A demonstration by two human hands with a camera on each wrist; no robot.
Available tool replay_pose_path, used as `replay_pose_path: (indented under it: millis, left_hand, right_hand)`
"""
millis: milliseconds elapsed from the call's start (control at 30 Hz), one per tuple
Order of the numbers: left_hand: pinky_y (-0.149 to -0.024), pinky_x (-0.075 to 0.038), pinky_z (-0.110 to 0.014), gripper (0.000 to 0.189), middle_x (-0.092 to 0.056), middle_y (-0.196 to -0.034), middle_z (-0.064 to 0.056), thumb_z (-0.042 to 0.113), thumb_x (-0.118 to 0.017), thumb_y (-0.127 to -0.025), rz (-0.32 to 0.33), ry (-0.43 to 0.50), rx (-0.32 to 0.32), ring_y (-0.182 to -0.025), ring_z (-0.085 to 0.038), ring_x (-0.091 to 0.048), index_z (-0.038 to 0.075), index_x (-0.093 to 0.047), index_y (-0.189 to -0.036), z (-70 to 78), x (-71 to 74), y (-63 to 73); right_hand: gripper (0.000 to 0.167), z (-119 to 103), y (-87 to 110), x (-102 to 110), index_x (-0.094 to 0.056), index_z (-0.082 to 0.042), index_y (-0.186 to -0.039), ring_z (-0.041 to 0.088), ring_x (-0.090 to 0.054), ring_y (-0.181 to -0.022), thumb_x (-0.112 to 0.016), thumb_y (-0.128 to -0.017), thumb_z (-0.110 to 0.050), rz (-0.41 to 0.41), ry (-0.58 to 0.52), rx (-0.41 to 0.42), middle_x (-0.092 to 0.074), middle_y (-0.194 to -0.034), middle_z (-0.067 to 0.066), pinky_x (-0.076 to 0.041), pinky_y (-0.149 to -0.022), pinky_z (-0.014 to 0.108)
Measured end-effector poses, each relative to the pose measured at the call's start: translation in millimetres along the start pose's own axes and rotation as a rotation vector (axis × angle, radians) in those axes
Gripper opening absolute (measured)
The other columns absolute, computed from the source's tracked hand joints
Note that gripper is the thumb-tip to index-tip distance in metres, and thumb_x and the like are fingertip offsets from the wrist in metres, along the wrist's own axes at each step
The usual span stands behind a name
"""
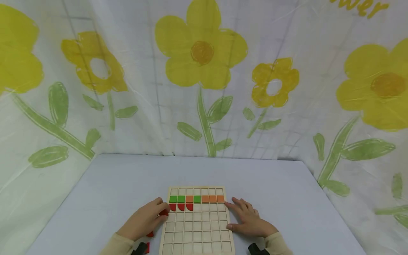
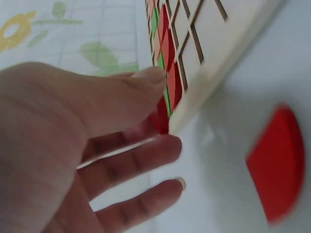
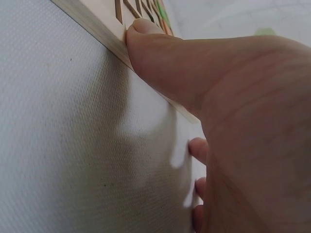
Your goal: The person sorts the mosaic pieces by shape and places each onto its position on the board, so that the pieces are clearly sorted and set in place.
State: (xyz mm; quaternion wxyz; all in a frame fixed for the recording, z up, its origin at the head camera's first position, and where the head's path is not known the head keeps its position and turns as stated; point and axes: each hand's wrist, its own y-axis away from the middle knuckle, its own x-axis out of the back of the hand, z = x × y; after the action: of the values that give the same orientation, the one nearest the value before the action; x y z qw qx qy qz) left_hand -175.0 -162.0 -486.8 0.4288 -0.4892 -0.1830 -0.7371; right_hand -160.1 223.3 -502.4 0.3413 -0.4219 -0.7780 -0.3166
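Observation:
A wooden grid board (image 1: pixel 197 226) lies on the table, its second row filled with green squares (image 1: pixel 181 199) and orange squares (image 1: pixel 213 198). Below them, three red quarter-circle pieces (image 1: pixel 181 207) sit in the left cells of the third row. At the board's left edge my left hand (image 1: pixel 145 217) pinches another red quarter-circle piece (image 1: pixel 164 213) between thumb and index finger; the fingers partly cover it. My right hand (image 1: pixel 250 219) touches the board's right edge with thumb and index finger, the other fingers spread on the table.
More red pieces (image 1: pixel 147 248) lie left of the board, partly behind the left wrist; one loose red quarter-circle (image 2: pixel 279 165) shows close up in the left wrist view. The white table (image 1: pixel 271 184) ends at a curtain (image 1: pixel 143 117) printed with yellow flowers.

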Motion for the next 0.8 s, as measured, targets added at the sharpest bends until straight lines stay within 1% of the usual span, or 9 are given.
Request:
replay_pose_path:
  millis: [67,133,233,467,633,733,800]
  left_hand:
    - [-0.064,-0.046,-0.022,0.011,-0.053,-0.089,0.008,0.013,-0.07,-0.087,0.0,0.027,-0.048,-0.072,0.0,-0.046,0.015,-0.065,-0.097,1.9,-1.0,-7.7]
    - [-0.064,-0.047,-0.022,0.011,-0.053,-0.089,0.007,0.011,-0.069,-0.087,-0.003,0.037,-0.082,-0.073,-0.001,-0.047,0.014,-0.066,-0.096,4.4,-2.9,-15.6]
    - [-0.064,-0.048,-0.021,0.01,-0.053,-0.089,0.008,0.011,-0.07,-0.087,-0.003,0.025,-0.122,-0.074,0.0,-0.049,0.015,-0.067,-0.095,10.0,-7.2,-28.0]
    - [-0.064,-0.047,-0.019,0.01,-0.054,-0.086,0.005,0.011,-0.071,-0.086,0.009,-0.001,-0.25,-0.073,-0.001,-0.049,0.014,-0.066,-0.094,27.6,-23.4,-60.6]
    - [-0.066,-0.048,-0.021,0.013,-0.057,-0.087,0.004,0.013,-0.071,-0.086,-0.007,-0.061,-0.289,-0.075,-0.006,-0.053,0.014,-0.066,-0.098,32.2,-37.1,-77.2]
    - [-0.068,-0.049,-0.023,0.017,-0.058,-0.089,0.004,0.013,-0.073,-0.085,-0.025,-0.091,-0.288,-0.078,-0.008,-0.055,0.015,-0.066,-0.1,33.1,-44.1,-83.2]
    - [-0.069,-0.05,-0.023,0.018,-0.058,-0.09,0.004,0.013,-0.073,-0.084,-0.028,-0.094,-0.286,-0.079,-0.008,-0.056,0.015,-0.066,-0.101,34.0,-47.0,-85.5]
  right_hand:
    - [0.073,0.3,-0.2,0.3,-0.029,-0.026,-0.151,0.049,-0.009,-0.14,-0.056,-0.09,-0.054,-0.001,-0.007,-0.003,-0.014,-0.158,0.014,-0.018,-0.096,0.074]
    - [0.073,0.4,-0.5,0.5,-0.029,-0.026,-0.151,0.049,-0.008,-0.14,-0.057,-0.09,-0.054,-0.003,-0.017,-0.007,-0.014,-0.158,0.014,-0.017,-0.096,0.075]
    - [0.073,0.8,-0.8,0.4,-0.029,-0.027,-0.151,0.049,-0.008,-0.14,-0.057,-0.09,-0.055,-0.005,-0.02,-0.012,-0.014,-0.158,0.013,-0.017,-0.096,0.075]
    - [0.074,1.6,-1.0,-1.1,-0.029,-0.028,-0.15,0.049,-0.012,-0.14,-0.057,-0.088,-0.058,0.002,0.002,-0.016,-0.017,-0.158,0.012,-0.019,-0.095,0.076]
    - [0.074,1.0,-0.9,-0.7,-0.029,-0.028,-0.15,0.048,-0.013,-0.139,-0.057,-0.088,-0.058,0.011,0.014,-0.018,-0.017,-0.158,0.012,-0.02,-0.096,0.075]
    - [0.074,0.5,-0.2,0.3,-0.029,-0.029,-0.15,0.048,-0.013,-0.139,-0.057,-0.088,-0.058,0.014,0.021,-0.02,-0.017,-0.158,0.012,-0.02,-0.096,0.075]
    - [0.074,0.2,-0.1,0.6,-0.029,-0.029,-0.15,0.048,-0.012,-0.14,-0.057,-0.088,-0.059,0.013,0.021,-0.021,-0.017,-0.158,0.012,-0.02,-0.096,0.075]
